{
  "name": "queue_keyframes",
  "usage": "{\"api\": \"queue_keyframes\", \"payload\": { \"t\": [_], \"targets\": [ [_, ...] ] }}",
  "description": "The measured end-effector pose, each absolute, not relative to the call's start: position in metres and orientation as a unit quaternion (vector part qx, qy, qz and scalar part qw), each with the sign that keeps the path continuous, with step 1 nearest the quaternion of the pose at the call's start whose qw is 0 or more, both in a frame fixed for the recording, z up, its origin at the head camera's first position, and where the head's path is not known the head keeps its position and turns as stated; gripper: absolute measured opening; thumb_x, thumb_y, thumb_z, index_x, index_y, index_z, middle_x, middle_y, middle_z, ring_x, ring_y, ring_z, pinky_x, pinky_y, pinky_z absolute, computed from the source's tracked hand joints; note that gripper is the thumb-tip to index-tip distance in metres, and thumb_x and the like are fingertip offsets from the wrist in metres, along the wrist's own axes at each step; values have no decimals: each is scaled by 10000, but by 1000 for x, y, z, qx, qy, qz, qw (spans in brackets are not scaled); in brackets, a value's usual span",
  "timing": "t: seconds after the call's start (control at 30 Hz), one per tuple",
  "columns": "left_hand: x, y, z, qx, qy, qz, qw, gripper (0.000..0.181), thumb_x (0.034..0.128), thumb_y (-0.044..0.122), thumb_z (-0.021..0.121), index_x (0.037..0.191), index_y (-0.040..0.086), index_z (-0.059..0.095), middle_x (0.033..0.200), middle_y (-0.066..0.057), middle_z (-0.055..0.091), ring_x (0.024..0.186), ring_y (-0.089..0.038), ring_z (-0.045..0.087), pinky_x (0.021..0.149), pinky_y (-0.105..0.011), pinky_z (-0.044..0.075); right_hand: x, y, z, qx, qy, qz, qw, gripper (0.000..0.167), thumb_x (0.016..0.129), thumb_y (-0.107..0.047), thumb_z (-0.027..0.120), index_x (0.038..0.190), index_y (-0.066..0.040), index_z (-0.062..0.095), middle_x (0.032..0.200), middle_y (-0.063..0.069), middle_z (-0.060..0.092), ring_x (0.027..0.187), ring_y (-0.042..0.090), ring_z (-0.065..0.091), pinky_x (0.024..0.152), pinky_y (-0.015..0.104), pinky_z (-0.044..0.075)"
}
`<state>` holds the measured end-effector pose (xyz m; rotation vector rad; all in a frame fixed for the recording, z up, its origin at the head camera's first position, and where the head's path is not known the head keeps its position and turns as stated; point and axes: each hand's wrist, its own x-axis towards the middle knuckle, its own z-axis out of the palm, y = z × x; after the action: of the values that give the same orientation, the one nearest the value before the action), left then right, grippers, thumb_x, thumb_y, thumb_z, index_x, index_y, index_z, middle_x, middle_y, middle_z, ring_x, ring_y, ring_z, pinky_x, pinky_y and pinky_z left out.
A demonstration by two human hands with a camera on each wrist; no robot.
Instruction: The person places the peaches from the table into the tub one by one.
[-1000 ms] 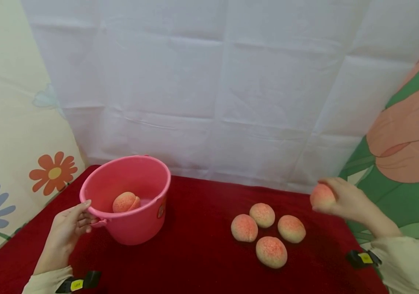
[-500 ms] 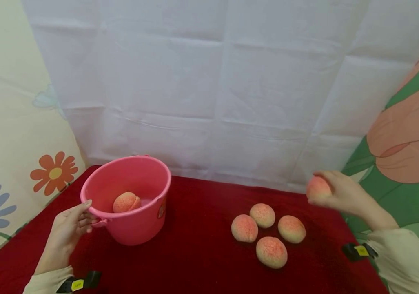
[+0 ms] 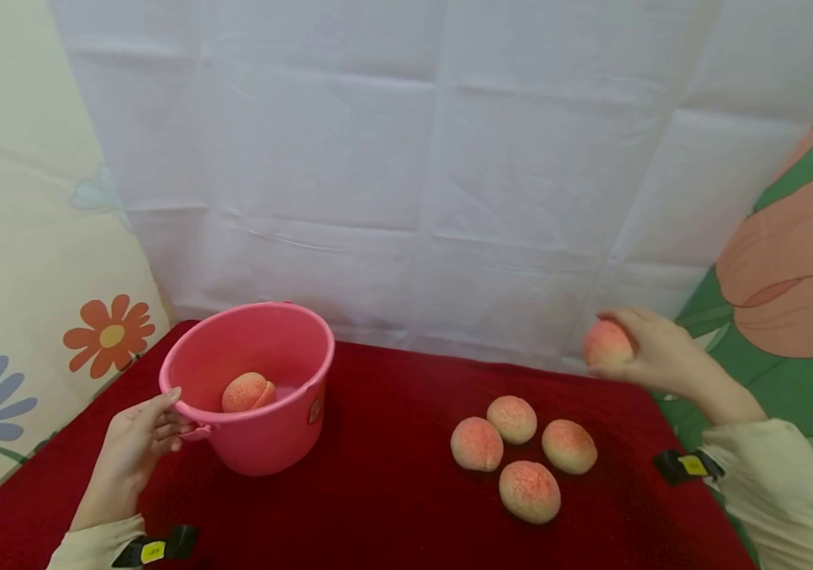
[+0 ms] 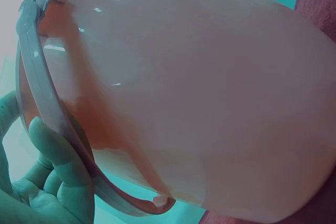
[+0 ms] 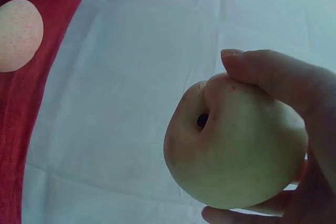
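A pink bucket [image 3: 264,435] stands at the left of the red cloth, tilted in view, with one peach [image 3: 247,392] inside. My left hand [image 3: 131,443] grips its near-left rim, thumb over the edge; in the left wrist view the fingers curl at the rim and handle [image 4: 50,93] of the bucket. Up at the right, my right hand [image 3: 670,356] holds a peach [image 3: 609,343] above the cloth, thumb and fingers round its sides. The right wrist view shows the underside of that peach [image 5: 236,145], with a dark hole in its dimple.
Several peaches lie grouped on the red cloth [image 3: 392,491] right of centre, among them a front one [image 3: 529,492] and a right one [image 3: 568,446]. Behind the cloth hangs a creased white sheet [image 3: 406,158]; patterned fabric hangs at both sides.
My right hand has risen and shifted left with its peach. My left hand keeps its grip on the bucket rim, and the bucket and the lying peaches look unmoved.
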<state>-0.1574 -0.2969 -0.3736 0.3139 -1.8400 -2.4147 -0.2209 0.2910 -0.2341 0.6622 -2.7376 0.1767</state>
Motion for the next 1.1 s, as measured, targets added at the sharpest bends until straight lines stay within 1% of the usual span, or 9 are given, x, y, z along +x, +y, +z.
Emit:
{"api": "queue_keyframes", "payload": {
  "t": [0.27,0.5,0.67,0.87,1.1],
  "targets": [
    [-155,-301,-374,118,-601,-789,37,305,915,308,534,688,196,706,632,29,646,556,-99,600,486,-215,472,-224,279,-232,269,-941,76,189,675,648,-319,790,1159,26,515,1108,251,558,962,415,530,706,544,432],
    [-156,-302,-375,120,-593,-795,33,311,918,301,530,688,188,707,627,25,644,552,-102,603,482,-220,475,-225,270,-229,262,-949,79,159,708,697,-362,760,1216,32,484,1189,265,513,1066,439,469,800,578,396],
    [-159,-300,-374,118,-591,-797,30,315,918,301,530,684,189,708,626,26,647,554,-101,604,480,-221,471,-225,264,-225,265,-947,82,160,694,695,-340,766,1208,38,490,1177,254,525,1063,423,480,817,564,401],
    [-159,-299,-374,115,-593,-797,34,311,919,298,529,693,185,713,631,26,650,560,-108,605,488,-225,473,-228,256,-223,268,-947,89,156,702,704,-363,760,1225,16,482,1187,238,522,1058,402,489,811,553,409],
    [-157,-298,-374,108,-594,-796,43,310,915,290,538,687,170,710,618,33,645,549,-99,599,473,-216,464,-233,242,-222,280,-940,107,161,703,689,-359,769,1217,13,491,1219,235,510,1120,406,446,866,569,371]
  ]
}}
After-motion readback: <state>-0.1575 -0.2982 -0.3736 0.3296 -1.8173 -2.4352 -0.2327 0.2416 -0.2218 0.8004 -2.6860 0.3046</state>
